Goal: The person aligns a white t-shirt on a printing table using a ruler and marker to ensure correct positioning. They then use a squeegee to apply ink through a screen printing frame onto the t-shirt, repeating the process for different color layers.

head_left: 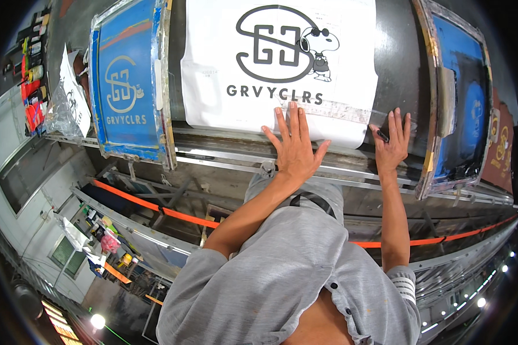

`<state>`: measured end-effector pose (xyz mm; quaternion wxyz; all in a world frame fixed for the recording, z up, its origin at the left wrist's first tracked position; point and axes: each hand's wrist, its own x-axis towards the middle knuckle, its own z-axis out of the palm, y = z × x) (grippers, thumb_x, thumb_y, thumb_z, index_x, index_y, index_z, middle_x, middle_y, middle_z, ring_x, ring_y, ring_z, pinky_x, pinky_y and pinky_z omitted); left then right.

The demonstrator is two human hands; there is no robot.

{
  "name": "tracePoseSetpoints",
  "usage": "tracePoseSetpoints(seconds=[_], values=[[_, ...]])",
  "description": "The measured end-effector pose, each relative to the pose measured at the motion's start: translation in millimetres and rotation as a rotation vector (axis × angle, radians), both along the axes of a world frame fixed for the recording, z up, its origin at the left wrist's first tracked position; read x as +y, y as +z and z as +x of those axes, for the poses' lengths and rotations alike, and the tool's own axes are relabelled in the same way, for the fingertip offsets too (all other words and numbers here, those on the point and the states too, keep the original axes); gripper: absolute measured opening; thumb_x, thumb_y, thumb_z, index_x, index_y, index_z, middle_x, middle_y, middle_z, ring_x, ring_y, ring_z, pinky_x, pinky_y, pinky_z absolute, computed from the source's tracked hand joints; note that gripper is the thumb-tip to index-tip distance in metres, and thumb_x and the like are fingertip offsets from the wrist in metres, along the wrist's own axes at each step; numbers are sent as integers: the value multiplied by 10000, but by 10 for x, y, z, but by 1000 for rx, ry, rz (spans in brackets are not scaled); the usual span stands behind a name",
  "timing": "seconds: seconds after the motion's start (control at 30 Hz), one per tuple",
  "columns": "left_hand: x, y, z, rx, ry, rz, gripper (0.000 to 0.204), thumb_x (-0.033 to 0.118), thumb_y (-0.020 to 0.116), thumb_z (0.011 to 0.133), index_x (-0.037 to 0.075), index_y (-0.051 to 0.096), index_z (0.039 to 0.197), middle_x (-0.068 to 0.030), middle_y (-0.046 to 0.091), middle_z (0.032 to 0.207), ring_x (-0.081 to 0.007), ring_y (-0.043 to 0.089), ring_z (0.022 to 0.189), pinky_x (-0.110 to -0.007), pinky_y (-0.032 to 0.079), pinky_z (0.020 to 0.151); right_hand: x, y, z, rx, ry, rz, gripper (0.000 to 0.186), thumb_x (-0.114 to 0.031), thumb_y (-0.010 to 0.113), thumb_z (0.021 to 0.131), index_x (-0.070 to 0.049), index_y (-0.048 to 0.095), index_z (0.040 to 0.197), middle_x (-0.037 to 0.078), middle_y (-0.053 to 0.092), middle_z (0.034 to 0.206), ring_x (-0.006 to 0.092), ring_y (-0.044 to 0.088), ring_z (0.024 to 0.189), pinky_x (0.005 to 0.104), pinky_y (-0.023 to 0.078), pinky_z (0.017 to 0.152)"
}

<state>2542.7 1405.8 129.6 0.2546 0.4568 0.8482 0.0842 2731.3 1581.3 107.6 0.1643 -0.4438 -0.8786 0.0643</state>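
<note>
My left hand (295, 146) lies spread, palm down, on the lower part of a white sheet or garment piece (210, 72) printed with a black logo and cartoon dog. A clear, ruler-like strip (351, 113) crosses the sheet beside those fingertips. My right hand (391, 146) is at the sheet's lower right corner, fingers extended on the dark printing table (403, 63), holding a small black pen (383, 135) at the thumb and index finger. Whether the sheet is paper or cloth I cannot tell.
Blue screen-printing frames (124, 40) (457, 49) flank the sheet. Plastic-wrapped white prints (75, 98) and coloured clutter (34, 80) sit at the far left. A brown printed piece (499, 155) is at the far right. Metal rails (213, 160) and an orange beam (132, 195) run below the table edge.
</note>
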Motion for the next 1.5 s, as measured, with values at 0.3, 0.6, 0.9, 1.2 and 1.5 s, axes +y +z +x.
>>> tracePoseSetpoints(seconds=[0.3, 0.6, 0.9, 1.2, 1.5], values=[[64, 64, -2, 72, -22, -68, 1021, 594, 572, 935, -145, 192, 1527, -293, 37, 1646, -533, -60, 1499, -800, 4, 1070, 23, 60, -16, 32, 0, -24, 589, -303, 883, 716, -47, 704, 1215, 87, 657, 1339, 379, 528, 1331, 426, 488, 1051], [46, 29, 13, 50, -19, -46, 1033, 584, 586, 931, -131, 156, 1540, -276, 16, 1653, -518, -79, 1504, -795, -11, 1073, 14, -5, 6, 67, -10, -21, 616, -261, 901, 694, -38, 693, 1230, 90, 646, 1356, 386, 521, 1337, 418, 485, 1049], [52, 13, 66, 47, -18, -52, 1040, 589, 589, 927, -123, 148, 1545, -275, 8, 1653, -514, -93, 1505, -798, -19, 1073, 41, 9, 50, 55, -2, -10, 595, -258, 898, 706, -33, 695, 1218, 83, 645, 1360, 382, 520, 1339, 416, 486, 1052], [66, 65, 32, 51, -36, -58, 1042, 585, 603, 914, -112, 160, 1548, -278, 37, 1652, -513, -31, 1508, -795, 5, 1078, 2, 34, 84, 37, -27, 38, 586, -353, 869, 732, -24, 705, 1189, 114, 661, 1324, 401, 544, 1308, 428, 504, 1030], [-197, -249, -194, 152, 95, 50, 834, 480, 701, 875, 43, 386, 1512, -190, 307, 1590, -392, 235, 1484, -739, 149, 1109, -193, 6, -104, -62, -75, -236, 567, -333, 830, 722, -52, 590, 1153, 106, 482, 1428, 405, 376, 1406, 399, 566, 944]])
